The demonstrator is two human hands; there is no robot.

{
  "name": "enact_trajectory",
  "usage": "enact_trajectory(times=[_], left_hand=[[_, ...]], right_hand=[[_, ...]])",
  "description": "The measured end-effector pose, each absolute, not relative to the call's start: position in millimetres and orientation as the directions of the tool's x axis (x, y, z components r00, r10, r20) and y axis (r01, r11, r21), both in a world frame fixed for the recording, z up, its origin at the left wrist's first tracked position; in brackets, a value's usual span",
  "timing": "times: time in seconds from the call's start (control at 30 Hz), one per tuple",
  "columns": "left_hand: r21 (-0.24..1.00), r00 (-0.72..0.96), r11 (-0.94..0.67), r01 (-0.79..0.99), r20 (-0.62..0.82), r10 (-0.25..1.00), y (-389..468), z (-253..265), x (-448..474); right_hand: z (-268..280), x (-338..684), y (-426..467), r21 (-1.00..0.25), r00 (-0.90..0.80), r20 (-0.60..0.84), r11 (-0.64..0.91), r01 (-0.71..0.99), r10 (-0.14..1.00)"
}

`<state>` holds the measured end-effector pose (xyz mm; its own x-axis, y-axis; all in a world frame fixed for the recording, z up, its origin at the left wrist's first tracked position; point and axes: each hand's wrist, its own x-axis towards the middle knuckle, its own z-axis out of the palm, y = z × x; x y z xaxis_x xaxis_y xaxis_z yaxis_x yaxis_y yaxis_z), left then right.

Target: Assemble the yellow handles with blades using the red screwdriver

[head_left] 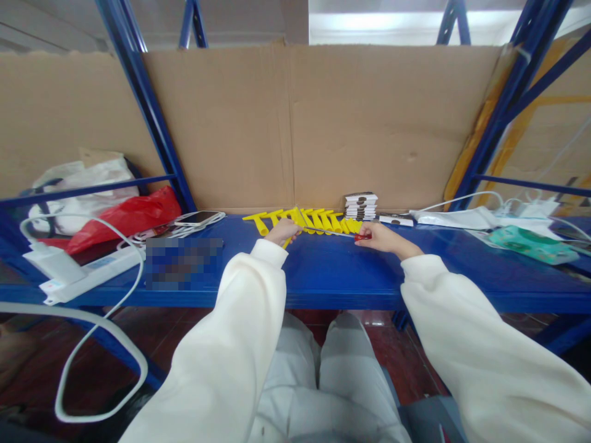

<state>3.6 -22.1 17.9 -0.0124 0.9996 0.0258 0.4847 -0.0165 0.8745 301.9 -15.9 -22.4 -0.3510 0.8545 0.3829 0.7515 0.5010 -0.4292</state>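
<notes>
My right hand (376,238) is closed around the red handle of a screwdriver (330,231). Its long metal shaft points left, and the tip reaches my left hand (282,232). Between the closed fingers of that hand is a yellow plastic piece (287,242), mostly covered by them. Just behind both hands, a row of similar yellow T-shaped plastic parts (323,219) lies on the blue table (337,271). Whether the screwdriver tip touches the held piece I cannot tell.
A stack of small white boxes (361,207) stands behind the yellow parts. A phone (198,217), a red bag (124,218) and a white power strip (99,271) are at left. At right lie a white packet (455,217) and a green packet (530,244). Cardboard (369,123) closes the back.
</notes>
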Motion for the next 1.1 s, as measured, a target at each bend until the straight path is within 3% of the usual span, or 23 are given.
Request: enact_trajectory(times=[0.27,0.5,0.67,0.8,1.1], left_hand=[[0.879,-0.038,-0.003,0.477,0.024,0.999,-20.4,17.5,2.8],[0.87,-0.024,-0.011,0.493,0.026,0.999,-22.3,18.2,3.2],[0.872,-0.029,0.006,0.49,0.009,1.0,-21.7,18.8,2.2],[0.872,-0.023,0.007,0.49,0.005,1.0,-20.4,19.0,1.5],[0.873,-0.017,-0.013,0.487,0.024,1.0,-21.2,17.6,2.4]], right_hand=[[-12.1,297.7,-26.5,-0.411,-0.432,0.311,0.529,0.743,0.847],[-18.5,296.5,-22.8,-0.53,-0.353,0.333,0.483,0.697,0.875],[-13.3,295.5,-29.7,-0.517,-0.403,0.25,0.474,0.713,0.88],[-9.7,294.2,-31.2,-0.437,-0.429,0.293,0.519,0.735,0.854],[-16.4,296.0,-26.0,-0.472,-0.382,0.339,0.506,0.722,0.86]])
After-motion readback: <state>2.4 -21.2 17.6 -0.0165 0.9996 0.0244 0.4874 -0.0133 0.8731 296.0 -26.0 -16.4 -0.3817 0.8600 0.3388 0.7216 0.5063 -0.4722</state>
